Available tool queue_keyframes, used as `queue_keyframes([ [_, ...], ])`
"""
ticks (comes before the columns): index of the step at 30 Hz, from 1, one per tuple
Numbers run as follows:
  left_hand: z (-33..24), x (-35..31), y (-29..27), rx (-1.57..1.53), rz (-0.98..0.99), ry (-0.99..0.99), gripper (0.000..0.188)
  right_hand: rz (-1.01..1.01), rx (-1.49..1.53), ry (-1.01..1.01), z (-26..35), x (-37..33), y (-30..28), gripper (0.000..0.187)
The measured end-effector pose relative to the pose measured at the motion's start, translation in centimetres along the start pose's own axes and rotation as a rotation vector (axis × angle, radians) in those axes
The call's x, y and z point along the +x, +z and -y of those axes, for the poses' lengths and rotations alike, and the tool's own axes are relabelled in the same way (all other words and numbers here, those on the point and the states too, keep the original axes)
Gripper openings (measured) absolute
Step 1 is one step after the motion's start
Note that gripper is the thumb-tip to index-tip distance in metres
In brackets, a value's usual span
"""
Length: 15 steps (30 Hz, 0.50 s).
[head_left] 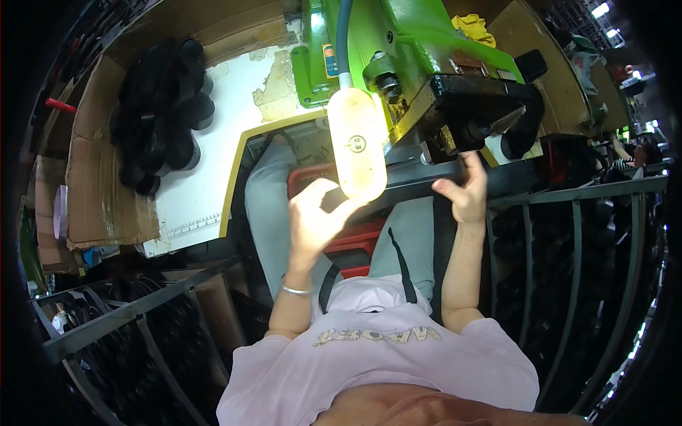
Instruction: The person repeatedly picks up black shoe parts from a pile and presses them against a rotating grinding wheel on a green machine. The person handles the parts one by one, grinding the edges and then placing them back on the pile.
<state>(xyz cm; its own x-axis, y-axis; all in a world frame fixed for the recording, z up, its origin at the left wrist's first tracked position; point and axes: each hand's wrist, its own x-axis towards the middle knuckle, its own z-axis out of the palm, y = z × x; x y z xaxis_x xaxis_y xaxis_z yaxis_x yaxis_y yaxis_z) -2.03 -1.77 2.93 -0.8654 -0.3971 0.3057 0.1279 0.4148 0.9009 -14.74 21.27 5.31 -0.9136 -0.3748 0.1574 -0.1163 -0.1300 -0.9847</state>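
Note:
My left hand is raised beside the lower end of a long cream-coloured lamp head. Its thumb and forefinger curve apart, but the lamp covers their tips, so I cannot tell whether they touch or hold anything. My right hand is open, thumb spread away from the fingers, with nothing visible in it. Its fingertips reach up to the dark working end of a green machine; whether they touch it is unclear.
A cardboard box with several black rounded pieces stands on the white table at left. Metal rails flank me, a left rail and a right rail. A yellow cloth lies by the machine. Something red shows between my legs.

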Motion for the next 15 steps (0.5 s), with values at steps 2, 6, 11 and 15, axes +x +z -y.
queue_keyframes([
  [2, -0.7, 1.1, 2.4, -0.01, -0.111, 0.15, 0.028, -0.056, 0.07, -0.026, -0.1, 0.7, -1.7, 0.057],
  [6, -0.7, 1.9, 3.1, 0.06, -0.089, 0.146, 0.029, -0.098, 0.048, 0.062, 0.0, 1.3, -2.8, 0.061],
  [11, 2.5, 1.2, 0.4, -0.235, -0.022, -0.034, 0.025, -0.003, 0.067, 0.091, -0.2, 0.9, -0.1, 0.051],
  [15, 2.9, 0.8, -2.7, -0.147, -0.015, -0.104, 0.03, 0.047, 0.097, 0.098, 0.2, -0.1, 3.1, 0.047],
])
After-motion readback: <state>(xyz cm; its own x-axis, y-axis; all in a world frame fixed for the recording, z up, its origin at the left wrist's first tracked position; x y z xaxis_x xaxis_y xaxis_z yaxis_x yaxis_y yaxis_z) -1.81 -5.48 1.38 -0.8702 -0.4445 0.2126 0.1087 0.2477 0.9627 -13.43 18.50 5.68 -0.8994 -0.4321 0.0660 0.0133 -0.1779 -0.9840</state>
